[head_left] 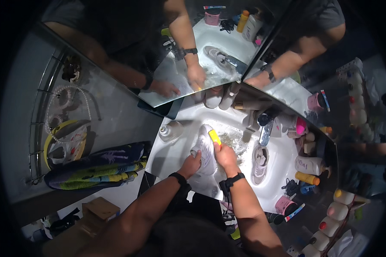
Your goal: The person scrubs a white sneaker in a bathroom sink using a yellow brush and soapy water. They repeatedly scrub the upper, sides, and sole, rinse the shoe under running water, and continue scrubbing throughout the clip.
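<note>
Both forearms are coming up from the lower edge and converging over a white sink (176, 147), the elbows spread apart and the wrists angling inward toward each other. The left hand (191, 165) is curling its fingers around the near end of a white sneaker (206, 150), gripping it and steadying it over the basin; a black band is sitting on that wrist. The right hand (225, 156) is closing in a fist around a yellow-handled brush (214, 137), its yellow end sticking up past the knuckles and lying against the side of the shoe, with the bristles themselves too hidden to make out. A black watch is wrapping the right wrist. The sneaker is lying lengthwise in the middle of the basin, toe pointing away from the person, just beside foamy water pooling around the drain. A second white sneaker (260, 162) is resting on the sink's right edge, near the tap (266, 130). A clear glass bottle (170, 130) is standing on the left rim, well apart from the hands. Toiletry bottles are crowding the right counter, among them an orange-capped bottle (306, 177) and a pink cup (284, 204). A dark patterned towel (96, 167) is draping over the rail to the left, and the angled mirrors above are reflecting the arms.
</note>
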Demonstrator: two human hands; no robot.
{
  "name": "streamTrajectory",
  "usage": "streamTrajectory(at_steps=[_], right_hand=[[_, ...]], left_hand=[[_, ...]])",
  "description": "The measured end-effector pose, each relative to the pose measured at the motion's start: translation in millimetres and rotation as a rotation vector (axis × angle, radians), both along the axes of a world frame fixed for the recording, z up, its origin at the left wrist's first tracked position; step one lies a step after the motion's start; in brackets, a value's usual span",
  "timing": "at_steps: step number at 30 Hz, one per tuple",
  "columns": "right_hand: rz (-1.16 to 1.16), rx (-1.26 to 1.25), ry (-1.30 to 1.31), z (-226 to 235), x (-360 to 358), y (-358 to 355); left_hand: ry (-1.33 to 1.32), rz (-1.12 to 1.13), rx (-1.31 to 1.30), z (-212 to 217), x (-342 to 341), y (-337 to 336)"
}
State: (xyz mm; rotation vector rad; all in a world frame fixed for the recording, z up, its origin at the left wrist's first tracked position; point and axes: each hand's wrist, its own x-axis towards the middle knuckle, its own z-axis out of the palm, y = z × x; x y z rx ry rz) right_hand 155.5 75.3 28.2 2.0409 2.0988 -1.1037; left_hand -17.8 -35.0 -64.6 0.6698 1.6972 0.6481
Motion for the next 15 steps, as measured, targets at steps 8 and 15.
streamTrajectory(at_steps=[8, 15], right_hand=[[0.212, -0.352, -0.064, 31, 38, -78], [0.035, -0.169, -0.156, 20, -15, 1]], left_hand=[[0.071, -0.079, 0.002, -33, -12, 1], [0.161, -0.111, -0.025, 20, -2, 12]])
